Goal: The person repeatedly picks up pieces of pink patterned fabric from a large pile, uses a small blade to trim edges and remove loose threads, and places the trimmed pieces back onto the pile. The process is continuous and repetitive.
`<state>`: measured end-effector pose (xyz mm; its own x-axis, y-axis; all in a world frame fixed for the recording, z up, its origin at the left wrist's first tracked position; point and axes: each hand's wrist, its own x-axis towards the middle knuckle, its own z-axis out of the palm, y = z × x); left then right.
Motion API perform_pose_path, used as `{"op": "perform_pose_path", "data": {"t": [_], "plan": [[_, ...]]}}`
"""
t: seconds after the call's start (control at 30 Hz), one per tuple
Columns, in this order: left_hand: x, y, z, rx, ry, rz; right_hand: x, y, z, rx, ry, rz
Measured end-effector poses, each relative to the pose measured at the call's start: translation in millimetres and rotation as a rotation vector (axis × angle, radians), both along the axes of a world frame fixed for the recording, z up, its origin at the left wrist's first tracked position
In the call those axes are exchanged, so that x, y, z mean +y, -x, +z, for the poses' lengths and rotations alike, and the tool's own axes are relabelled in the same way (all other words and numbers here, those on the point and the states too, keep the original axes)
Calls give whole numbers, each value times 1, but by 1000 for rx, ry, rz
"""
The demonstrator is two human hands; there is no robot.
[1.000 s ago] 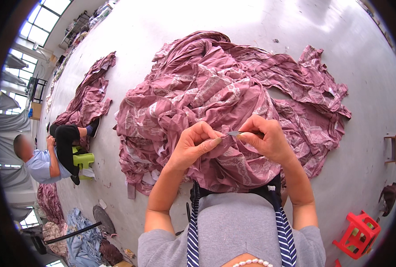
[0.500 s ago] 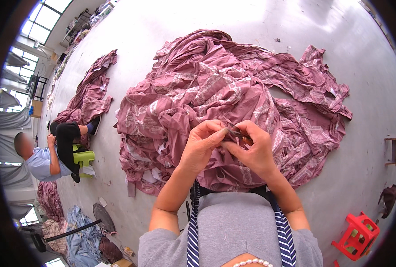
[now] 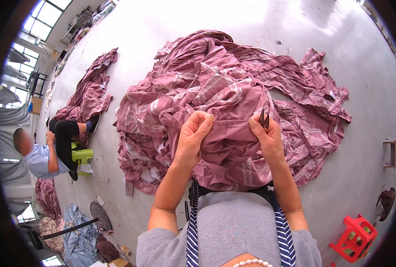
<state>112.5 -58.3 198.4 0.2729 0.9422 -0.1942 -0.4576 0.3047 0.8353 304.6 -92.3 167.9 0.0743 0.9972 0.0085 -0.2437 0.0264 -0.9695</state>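
– Left hand (image 3: 192, 135)?
– Thumb and fingers pinched together on the cloth's (image 3: 229, 133) edge.
– Right hand (image 3: 268, 135)?
– Closed around dark snips (image 3: 264, 119), tips pointing away from the body, its thumb also on that edge.
– Where's the cloth?
– Stretched between both hands; a matching heap (image 3: 202, 80) lies beyond, on the floor (image 3: 340, 178).

One left hand (image 3: 191, 141), one right hand (image 3: 270, 139), one pair of dark snips (image 3: 262, 118) and one large heap of pink cloth (image 3: 207, 84) are seen. Two striped straps (image 3: 192, 233), one seated co-worker (image 3: 44, 159) and one green stool (image 3: 83, 155) are counted.
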Motion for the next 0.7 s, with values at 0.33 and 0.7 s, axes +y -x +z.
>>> {"op": "perform_pose_path", "data": {"t": [0.33, 0.7], "plan": [[0, 7, -1, 141, 86, -222, 4, -3, -4, -182, -98, -56], [4, 1, -2, 277, -99, -180, -17, -4, 43, -835, -365, -136]]}}
